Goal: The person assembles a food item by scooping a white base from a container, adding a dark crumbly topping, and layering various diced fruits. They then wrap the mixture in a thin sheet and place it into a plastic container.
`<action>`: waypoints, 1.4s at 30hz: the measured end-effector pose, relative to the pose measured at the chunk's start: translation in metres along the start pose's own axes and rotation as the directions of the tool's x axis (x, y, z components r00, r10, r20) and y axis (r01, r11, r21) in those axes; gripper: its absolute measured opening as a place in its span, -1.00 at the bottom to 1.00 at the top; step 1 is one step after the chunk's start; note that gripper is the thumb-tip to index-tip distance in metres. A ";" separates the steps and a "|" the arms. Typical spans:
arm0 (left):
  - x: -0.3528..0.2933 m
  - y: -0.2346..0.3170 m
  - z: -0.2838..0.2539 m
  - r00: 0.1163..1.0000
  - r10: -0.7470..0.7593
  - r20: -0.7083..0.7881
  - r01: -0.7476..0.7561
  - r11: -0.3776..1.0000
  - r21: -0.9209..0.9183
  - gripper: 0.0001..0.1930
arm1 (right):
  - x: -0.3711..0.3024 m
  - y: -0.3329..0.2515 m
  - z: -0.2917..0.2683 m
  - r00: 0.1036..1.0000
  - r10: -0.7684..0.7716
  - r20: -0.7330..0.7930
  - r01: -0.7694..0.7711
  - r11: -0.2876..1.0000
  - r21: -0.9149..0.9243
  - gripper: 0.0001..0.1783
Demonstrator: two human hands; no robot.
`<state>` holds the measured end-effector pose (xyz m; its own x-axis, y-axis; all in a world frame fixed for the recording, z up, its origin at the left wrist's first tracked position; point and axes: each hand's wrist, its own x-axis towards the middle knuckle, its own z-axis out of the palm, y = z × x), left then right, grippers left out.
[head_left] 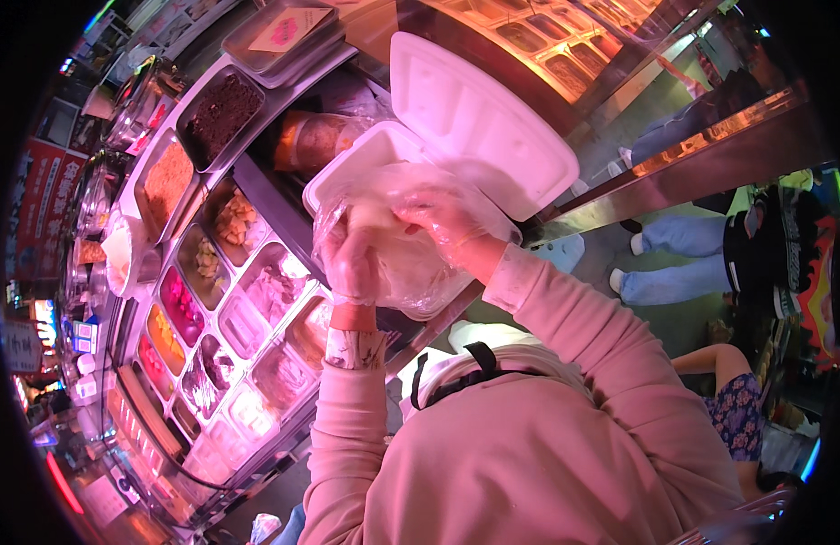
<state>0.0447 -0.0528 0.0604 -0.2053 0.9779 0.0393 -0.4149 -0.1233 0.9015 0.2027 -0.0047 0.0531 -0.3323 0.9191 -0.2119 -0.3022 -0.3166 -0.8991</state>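
Both my hands work over a white lidded box (356,153), which stands with its lid (479,127) tipped back. Clear crinkled plastic film (420,272) spreads over the box and drapes past its near side. My left hand (350,259), in a clear plastic glove, closes on the film at its left part. From the right, my right hand (445,222) pinches the film with bent fingers, also in what looks like a clear glove. A pale lump (372,216) shows between the hands; glare blurs what it is.
To the left, a counter holds metal trays of food: dark crumbs (222,113), orange-brown floss (168,182), diced pieces (236,218), pink pickles (181,304). A stacked clear container (283,41) stands at the back. On the right run a metal edge (620,195) and bystanders' legs (679,259).
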 end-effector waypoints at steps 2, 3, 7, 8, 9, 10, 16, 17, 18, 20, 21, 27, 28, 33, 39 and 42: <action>-0.006 -0.001 0.005 0.985 -0.033 0.169 0.042 0.998 -0.047 -0.32 | -0.002 -0.016 0.008 0.995 0.093 0.034 -0.096 0.989 0.116 -0.73; -0.011 -0.008 0.010 0.995 0.011 0.095 0.001 0.992 -0.129 -0.26 | -0.001 -0.018 0.012 0.998 0.043 0.036 -0.040 0.996 -0.085 -0.73; -0.017 -0.007 0.025 0.990 0.099 0.103 -0.110 0.988 0.108 -0.19 | 0.004 -0.010 0.005 0.995 0.089 0.042 -0.080 0.981 -0.176 -0.63; -0.012 -0.011 0.024 0.984 0.168 0.050 -0.175 0.947 0.269 -0.17 | 0.004 -0.008 0.004 0.992 0.103 0.068 -0.105 0.994 0.024 -0.61; -0.009 -0.008 0.020 0.958 0.271 0.090 -0.276 0.801 0.531 -0.13 | 0.005 -0.005 0.002 0.989 0.112 0.096 -0.131 0.966 0.223 -0.58; -0.005 -0.004 0.017 0.920 0.370 0.127 -0.334 0.575 0.747 -0.07 | 0.003 -0.003 -0.001 0.948 -0.217 0.233 0.272 0.933 -0.237 -0.50; 0.009 -0.022 -0.003 0.877 0.216 0.429 -0.463 0.616 0.637 -0.12 | -0.002 -0.015 -0.015 0.985 0.056 0.166 0.001 0.946 -0.323 -0.51; 0.007 -0.028 -0.009 0.898 0.199 0.392 -0.417 0.671 0.613 -0.08 | -0.003 -0.012 -0.017 0.989 -0.050 0.138 0.112 0.863 -0.492 -0.51; 0.008 -0.053 -0.026 0.944 0.125 0.305 -0.284 0.781 0.556 -0.25 | 0.010 -0.019 -0.024 0.952 0.026 0.306 0.152 0.826 -0.542 -0.51; 0.018 -0.030 -0.029 0.949 0.051 0.313 -0.289 0.543 0.789 -0.37 | 0.008 -0.058 -0.009 0.961 0.133 0.241 0.134 0.542 -0.829 -0.49; 0.020 -0.014 -0.027 0.951 0.014 0.307 -0.288 0.396 0.872 -0.43 | 0.007 -0.072 -0.002 0.965 0.174 0.198 0.124 0.364 -0.923 -0.49; 0.021 -0.012 -0.012 0.988 -0.083 0.132 0.038 0.949 0.313 -0.51 | 0.010 0.009 -0.002 0.977 0.173 -0.127 -0.138 0.960 0.246 -0.68; 0.016 -0.024 -0.017 0.987 -0.134 0.089 0.115 0.975 0.190 -0.51 | 0.002 0.015 0.017 0.963 0.210 -0.171 -0.143 0.930 0.339 -0.75; 0.004 -0.032 0.002 0.962 -0.250 0.113 0.245 0.968 0.061 -0.61 | 0.003 0.033 0.028 0.902 0.381 -0.203 -0.256 0.850 0.460 -0.77; 0.017 -0.050 -0.024 0.997 -0.063 -0.050 0.054 0.985 -0.162 -0.59 | -0.011 0.005 0.009 0.995 0.047 0.083 -0.035 0.988 -0.151 -0.82; 0.017 -0.046 -0.018 0.989 0.102 -0.103 -0.116 0.983 -0.145 -0.56 | 0.003 0.004 -0.006 0.977 -0.212 0.019 0.185 0.803 -0.566 -0.61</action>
<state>0.0443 -0.0336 0.0113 -0.3372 0.9375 0.0862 -0.5120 -0.2594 0.8189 0.2053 -0.0015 0.0462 -0.2777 0.9606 -0.0093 0.2012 0.0487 -0.9783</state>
